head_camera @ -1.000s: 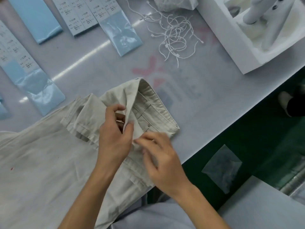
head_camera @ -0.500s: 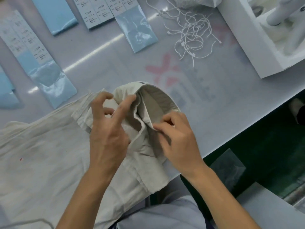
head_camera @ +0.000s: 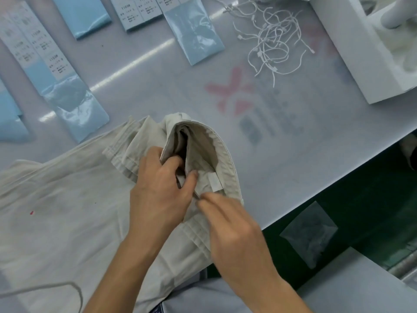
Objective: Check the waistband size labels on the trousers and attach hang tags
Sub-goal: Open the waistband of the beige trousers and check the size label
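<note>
Your right hand [head_camera: 234, 236] comes in from the lower right, its fingertips [head_camera: 203, 203] pinching the near edge of the waistband [head_camera: 225, 152] just below a small white label [head_camera: 215, 182]. Your left hand [head_camera: 158, 190] sits just beside it, thumb and fingers curled into the opened waist, gripping a fold of the inner cloth and spreading it apart — the label lies bare between your two hands. The beige trousers [head_camera: 56, 211] lie flat on the grey table [head_camera: 158, 71], legs running off to the left. Farther back, stacks of blue hang tags [head_camera: 195, 35] sit in a row, with a loose tangle of white strings [head_camera: 273, 45] to their right, beside a white foam tray [head_camera: 352, 53].
</note>
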Tool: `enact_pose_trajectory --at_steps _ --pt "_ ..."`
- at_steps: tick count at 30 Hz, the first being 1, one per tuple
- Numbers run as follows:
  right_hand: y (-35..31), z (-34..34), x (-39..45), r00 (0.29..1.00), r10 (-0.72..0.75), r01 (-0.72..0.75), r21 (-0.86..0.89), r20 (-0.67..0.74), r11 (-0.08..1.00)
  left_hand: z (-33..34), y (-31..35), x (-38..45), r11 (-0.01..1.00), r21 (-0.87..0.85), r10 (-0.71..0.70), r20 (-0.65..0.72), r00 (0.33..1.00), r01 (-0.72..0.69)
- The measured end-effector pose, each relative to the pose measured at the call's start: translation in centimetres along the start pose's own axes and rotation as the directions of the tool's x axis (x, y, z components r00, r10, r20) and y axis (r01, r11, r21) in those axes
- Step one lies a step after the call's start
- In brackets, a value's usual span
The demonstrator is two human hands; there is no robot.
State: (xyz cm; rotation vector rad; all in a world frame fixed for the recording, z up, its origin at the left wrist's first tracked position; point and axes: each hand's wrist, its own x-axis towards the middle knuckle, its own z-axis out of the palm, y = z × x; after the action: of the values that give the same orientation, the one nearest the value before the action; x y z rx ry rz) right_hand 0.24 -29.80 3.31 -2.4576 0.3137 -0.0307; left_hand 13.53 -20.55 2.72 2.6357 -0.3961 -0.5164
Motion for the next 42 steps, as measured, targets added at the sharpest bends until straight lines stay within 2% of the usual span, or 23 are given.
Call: enact_pose_trajectory --at_steps 3,6,8,11,15,18,23,26,30,32,36,42 --pt "1.5 -1.1 2.2 0.962 0.267 -0.262 0.079 -0.063 0.962 0.4 0.1 0.0 0.986 -0.158 0.045 -0.057 0.997 -0.053" --pt "4.0 -1.6 5.2 0.867 0.483 -0.496 0.137 0.121 0.857 0.8 0.4 -0.3 0.954 -0.281 0.079 -0.094 0.992 -0.103" --pt "5.0 -1.5 6.4 0.858 0.474 -0.501 0.114 0.2 0.858 1.3 0.5 -0.5 0.939 -0.327 0.069 -0.115 0.991 -0.104" --pt "6.5 -1.1 6.9 0.864 0.451 -0.488 0.149 0.225 0.86 2.3 0.2 -0.2 0.914 -0.395 0.032 -0.155 0.987 -0.092" --pt "8.1 -1.4 6.9 0.808 0.511 -0.588 0.458 0.294 0.667 3.6 0.4 0.2 0.915 -0.394 0.02 -0.178 0.984 -0.09" --pt "8.4 -1.9 6.7 0.795 0.474 -0.606 0.517 0.378 0.604 4.4 0.6 0.3 0.919 -0.384 0.011 -0.205 0.979 -0.091" --pt "8.4 -2.7 7.0 0.776 0.481 -0.63 0.498 0.407 0.596 5.6 0.4 0.2 0.905 -0.407 -0.003 -0.293 0.956 -0.122" --pt "8.1 -3.0 7.1 0.782 0.454 -0.62 0.462 0.426 0.634 6.1 0.2 0.1 0.901 -0.414 0.0 -0.307 0.952 -0.133" --pt "8.2 -3.1 6.9 0.824 0.421 -0.561 0.434 0.38 0.705 6.5 -0.1 0.0 0.896 -0.419 -0.004 -0.342 0.94 -0.149" --pt "8.4 -2.9 6.7 0.836 0.438 -0.547 0.447 0.329 0.708 6.5 -0.1 -0.1 0.89 -0.429 0.0 -0.344 0.939 -0.157" --pt "8.5 -2.9 6.7 0.774 0.524 -0.627 0.538 0.355 0.563 6.6 -0.2 -0.1 0.887 -0.433 0.0 -0.35 0.937 -0.162" --pt "8.5 -2.9 7.6 0.705 0.588 -0.688 0.584 0.396 0.431 6.9 -0.4 -0.2 0.894 -0.412 0.01 -0.372 0.928 -0.175"
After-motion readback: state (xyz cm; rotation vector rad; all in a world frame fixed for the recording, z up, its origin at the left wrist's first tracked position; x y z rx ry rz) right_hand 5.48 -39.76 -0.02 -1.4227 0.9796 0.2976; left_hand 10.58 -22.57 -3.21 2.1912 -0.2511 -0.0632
